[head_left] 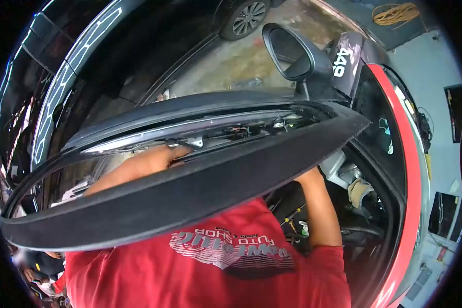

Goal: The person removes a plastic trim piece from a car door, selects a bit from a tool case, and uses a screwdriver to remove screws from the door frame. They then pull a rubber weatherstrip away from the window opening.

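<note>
A car door's black window frame [190,192] stretches across the view in front of my red shirt. Through its opening reaches my left hand [161,156], at the slot along the top of the door [164,134]. Its fingertips are close to a small light-coloured bracket [195,143]; whether they grip it is hidden. Wiring and small parts [280,123] show inside the slot further right. On the cabin side, my right hand [309,175] is up behind the window frame's lower edge, touching or close to the door's inner side. Its fingers are out of sight.
A grey side mirror [290,54] juts from the door's front corner. The car's red roof edge [403,169] curves along the right. Another dark car with a silver wheel [249,19] stands beyond the door. A coiled hose or cable [395,14] hangs at the top right.
</note>
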